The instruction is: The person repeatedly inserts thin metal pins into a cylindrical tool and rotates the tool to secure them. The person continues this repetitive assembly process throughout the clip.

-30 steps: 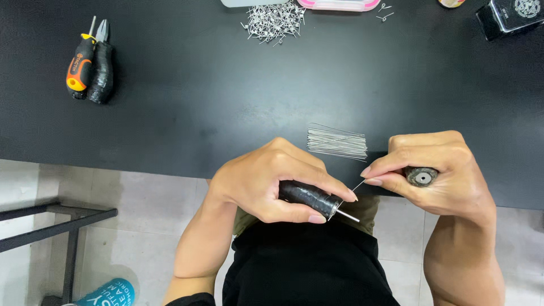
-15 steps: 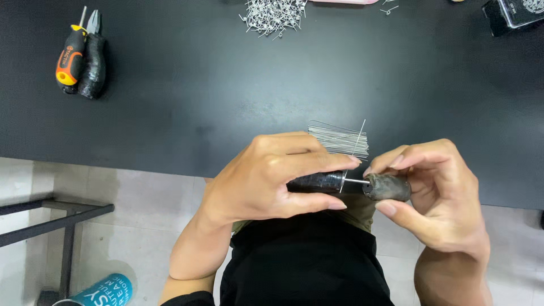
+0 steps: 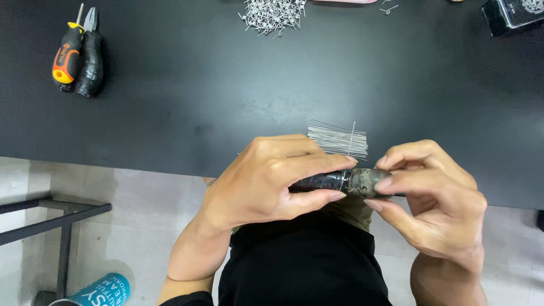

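My left hand [image 3: 266,184] grips a dark, rod-shaped tool handle [image 3: 317,182] held level at the near edge of the black table [image 3: 226,102]. My right hand [image 3: 433,195] pinches a dark round piece [image 3: 362,181] that sits against the end of that handle. A thin straight wire [image 3: 351,141] rises from the joint between the two parts. Just behind my hands a small bundle of straight wires [image 3: 337,139] lies on the table.
An orange-and-black screwdriver [image 3: 68,54] and dark-handled pliers [image 3: 90,59] lie at the far left. A heap of small bent wire pieces [image 3: 272,12] is at the back, a dark box [image 3: 513,14] at the back right. A metal frame [image 3: 51,224] and a blue can [image 3: 102,290] are on the floor.
My hands have come together: the round piece in my right hand now sits on the end of the handle, and the wire that stuck out sideways now points upward.
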